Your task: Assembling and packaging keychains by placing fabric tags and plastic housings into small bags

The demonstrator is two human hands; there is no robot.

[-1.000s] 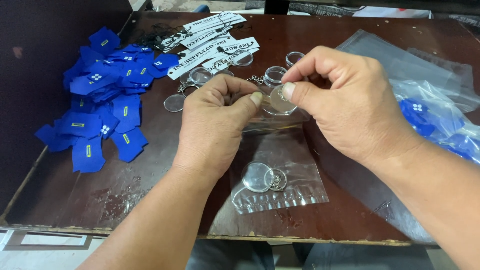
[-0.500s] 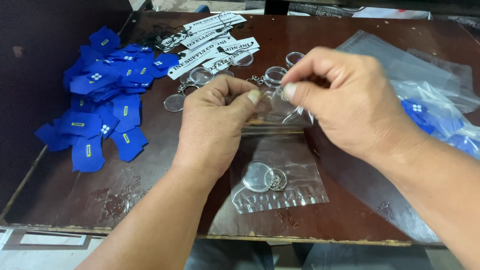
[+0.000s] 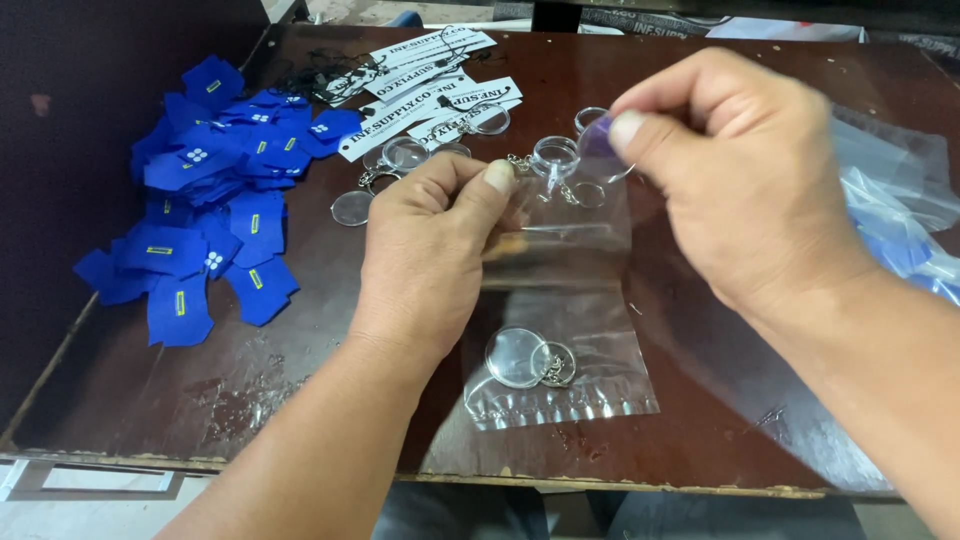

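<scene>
My left hand (image 3: 430, 250) pinches the left edge of a small clear plastic bag (image 3: 570, 290) between thumb and fingers. My right hand (image 3: 740, 180) pinches the bag's upper right edge and holds it raised above the table. At the bottom of the bag lies a clear round keychain (image 3: 518, 357) with a metal ring and a short chain. The bag's lower end rests on the dark wooden table (image 3: 250, 380).
A heap of blue fabric pieces (image 3: 210, 220) covers the left of the table. White printed label strips (image 3: 430, 90) and loose clear round keychains (image 3: 400, 155) lie at the back. Larger clear plastic bags (image 3: 890, 190) with blue pieces are at the right.
My right hand has moved up and to the right, pulling the bag's top edge away from my left hand. The left hand has stayed in place.
</scene>
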